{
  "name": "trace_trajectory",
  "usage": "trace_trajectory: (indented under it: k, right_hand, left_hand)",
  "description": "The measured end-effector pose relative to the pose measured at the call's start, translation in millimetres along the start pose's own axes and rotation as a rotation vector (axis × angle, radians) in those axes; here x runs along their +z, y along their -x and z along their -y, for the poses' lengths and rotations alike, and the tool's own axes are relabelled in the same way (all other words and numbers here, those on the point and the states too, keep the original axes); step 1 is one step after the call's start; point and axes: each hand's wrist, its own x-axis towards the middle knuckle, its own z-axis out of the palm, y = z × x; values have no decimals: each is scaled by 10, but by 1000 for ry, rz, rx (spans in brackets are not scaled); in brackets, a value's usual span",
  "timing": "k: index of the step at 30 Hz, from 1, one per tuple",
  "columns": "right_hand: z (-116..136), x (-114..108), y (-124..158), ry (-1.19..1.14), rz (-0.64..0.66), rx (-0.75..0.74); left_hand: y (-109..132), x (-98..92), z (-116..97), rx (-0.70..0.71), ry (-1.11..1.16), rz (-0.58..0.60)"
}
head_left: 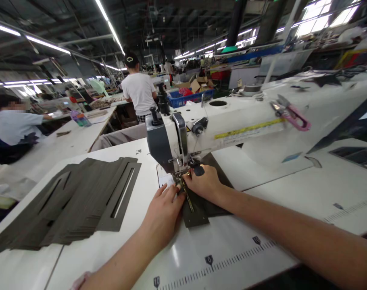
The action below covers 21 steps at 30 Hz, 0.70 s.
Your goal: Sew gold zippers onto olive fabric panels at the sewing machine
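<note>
On my feed, the left hand [164, 213] lies with its fingers spread, pressing down just beside a brass-toothed zipper [187, 197]. The right hand [204, 183] curves over the other side, close to the sewing machine's presser foot [179, 175]. I can't tell whether its fingertips pinch anything, since they're partly hidden around the foot.

The zipper lies on a dark panel [197, 213], right under the foot. I judge the step in hand to be stitching the zipper onto the panel, and the next move calls for keeping it straight as it feeds. Its long axis runs from the foot back toward me, leaning slightly right, with its upper end pointing into the needle area.

The sewing machine [228, 131] arches over the work, with pink-handled snips [294, 121] resting on its far side. To the left, a stack of slotted dark panels [77, 199] fans across the white counter [89, 251]. Farther off, a co-worker [138, 86] stands beside a blue crate [189, 99].
</note>
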Motion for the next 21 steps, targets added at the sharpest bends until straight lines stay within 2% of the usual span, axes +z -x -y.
trace_trajectory:
  k: [3, 5, 7, 9, 11, 13, 15, 17, 19, 21]
  right_hand:
    - [-22, -111, 131, -3, -7, -90]
    - [-63, -179, 336, -40, -20, -299]
    - [-113, -194, 574, -119, -66, -618]
    - [-153, -155, 765, -162, -145, -748]
    - [-170, -106, 854, -183, -221, -774]
    - [-172, -101, 831, -250, -214, -772]
    - [-168, -171, 718, -356, -94, -717]
    - [-164, -300, 556, -439, 86, -603]
    - [-159, -444, 400, -458, 251, -487]
    - [-149, -550, 303, -452, 370, -421]
  left_hand:
    - [16, 9, -3, -19, 12, -9]
    - [45, 40, 0, -17, 10, -55]
    - [85, 79, -4, 3, 7, -128]
    - [125, 101, -22, 26, 2, -179]
    - [157, 92, -50, 47, -2, -186]
    - [169, 51, -78, 67, 13, -153]
    - [150, -5, -95, 41, 73, -108]
    - [100, -60, -96, -59, 146, -69]
    - [35, -104, -82, -176, 188, -35]
    - [-18, -132, -63, -233, 197, -5]
